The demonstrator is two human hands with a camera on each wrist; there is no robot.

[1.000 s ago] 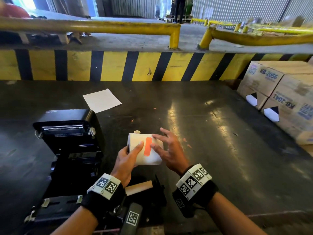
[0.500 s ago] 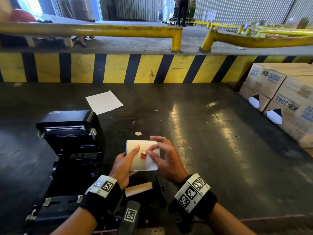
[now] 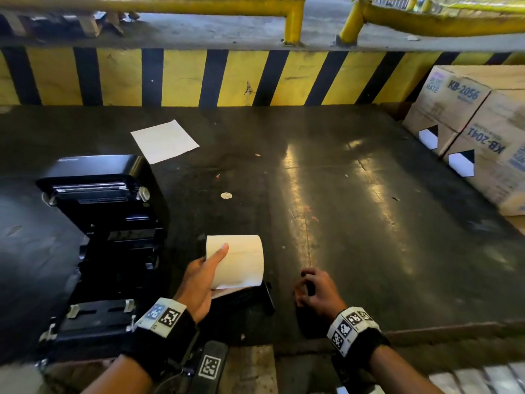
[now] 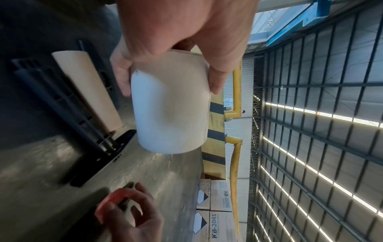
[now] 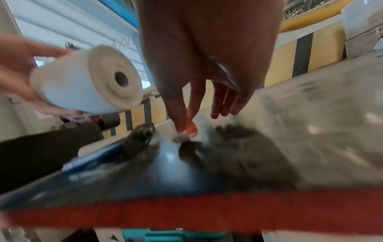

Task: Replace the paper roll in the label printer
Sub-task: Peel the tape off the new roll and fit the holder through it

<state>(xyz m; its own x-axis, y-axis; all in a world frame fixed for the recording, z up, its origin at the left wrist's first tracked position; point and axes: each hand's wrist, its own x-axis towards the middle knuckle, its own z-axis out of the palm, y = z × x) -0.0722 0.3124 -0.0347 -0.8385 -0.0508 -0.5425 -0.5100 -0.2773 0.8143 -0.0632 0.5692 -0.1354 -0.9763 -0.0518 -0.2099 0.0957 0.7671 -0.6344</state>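
Observation:
My left hand grips a full white paper roll and holds it just above the dark table, right of the black label printer, whose lid stands open. In the left wrist view my fingers wrap the paper roll; an empty brown cardboard core lies below it on a black holder. My right hand sits low over the table right of the roll, fingers curled. It pinches a small orange-red sticker. The roll's end with its core hole shows in the right wrist view.
A white sheet of paper lies behind the printer and a small round sticker lies mid-table. Cardboard boxes stand at the right edge. A yellow-and-black striped wall bounds the table's far side.
My right hand has peeled the orange sticker off the roll and drawn away down and to the right with it. My left hand still holds the roll, now with its paper end loose.

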